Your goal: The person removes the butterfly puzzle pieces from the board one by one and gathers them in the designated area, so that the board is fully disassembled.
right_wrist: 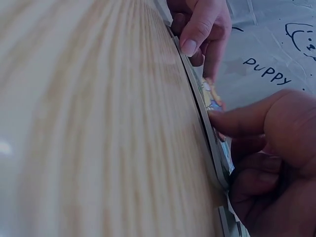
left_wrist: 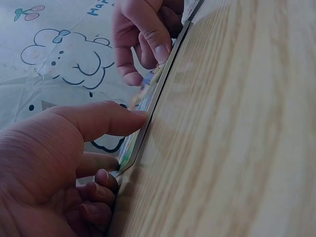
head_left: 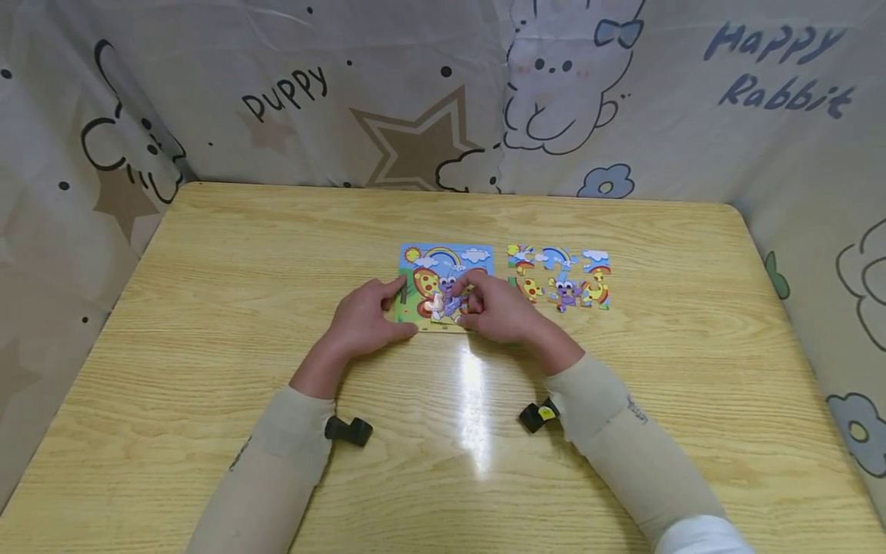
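Note:
A colourful jigsaw board (head_left: 408, 317) with a sun, a rainbow and a butterfly lies mid-table. My left hand (head_left: 364, 317) grips its near left corner, thumb along the near edge and index finger at the left side. Over the board's lower middle, my right hand (head_left: 500, 309) pinches a jigsaw piece (head_left: 438, 309) between thumb and fingers. That piece (right_wrist: 215, 102) is tilted slightly up from the board in the right wrist view. The right hand's fingers cover the right part of the board.
Several loose jigsaw pieces (head_left: 567, 291) lie picture side up in two rows just right of the board. A wooden table (head_left: 242, 254) carries everything, with a printed cloth (head_left: 304, 146) hanging behind and at both sides. Small black wrist cameras (head_left: 349, 431) sit by the sleeves.

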{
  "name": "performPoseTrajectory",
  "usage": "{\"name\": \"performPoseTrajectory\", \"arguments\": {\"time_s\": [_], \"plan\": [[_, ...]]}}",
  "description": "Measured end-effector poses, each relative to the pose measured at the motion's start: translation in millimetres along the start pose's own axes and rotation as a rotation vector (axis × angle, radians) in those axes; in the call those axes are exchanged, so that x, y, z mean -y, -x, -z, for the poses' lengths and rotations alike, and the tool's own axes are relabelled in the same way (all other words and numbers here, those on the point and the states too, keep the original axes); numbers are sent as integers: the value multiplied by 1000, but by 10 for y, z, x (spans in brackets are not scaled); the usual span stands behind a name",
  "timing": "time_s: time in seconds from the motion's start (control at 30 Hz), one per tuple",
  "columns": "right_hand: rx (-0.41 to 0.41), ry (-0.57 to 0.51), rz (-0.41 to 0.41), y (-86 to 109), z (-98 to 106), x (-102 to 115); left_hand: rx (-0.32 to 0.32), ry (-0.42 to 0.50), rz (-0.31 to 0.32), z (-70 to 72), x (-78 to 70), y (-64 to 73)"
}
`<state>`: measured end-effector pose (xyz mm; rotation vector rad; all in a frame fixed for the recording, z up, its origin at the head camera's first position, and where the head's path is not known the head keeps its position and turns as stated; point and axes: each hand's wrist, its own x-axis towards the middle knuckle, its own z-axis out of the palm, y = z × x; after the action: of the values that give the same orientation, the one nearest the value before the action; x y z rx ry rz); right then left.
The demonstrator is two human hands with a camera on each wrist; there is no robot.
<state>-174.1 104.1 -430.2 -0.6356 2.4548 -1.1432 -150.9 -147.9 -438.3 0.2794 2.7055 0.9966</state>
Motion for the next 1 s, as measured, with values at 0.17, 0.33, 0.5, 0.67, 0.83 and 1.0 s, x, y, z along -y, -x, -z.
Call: {"name": "performPoseTrajectory", "arguments": {"time_s": [0.17,0.33,0.5,0.67,0.83,1.0], "plan": [[-13,9,16,1,-3,-16,0,8,7,5,-6,7],[-23,89,-8,-21,-22,-5,2,17,16,9,-17,13],[-33,79,-11,-14,-32,7,3,17,22,6,-25,14],[-53,43,8,30,-46,-20,7,16,23,2,-23,13],[-85,31,59,104,-36,-54,9,4,16,-5,-12,-1],[-105,40,93,179,-4,-102,-6,4,14,-9,6,-2]]}}
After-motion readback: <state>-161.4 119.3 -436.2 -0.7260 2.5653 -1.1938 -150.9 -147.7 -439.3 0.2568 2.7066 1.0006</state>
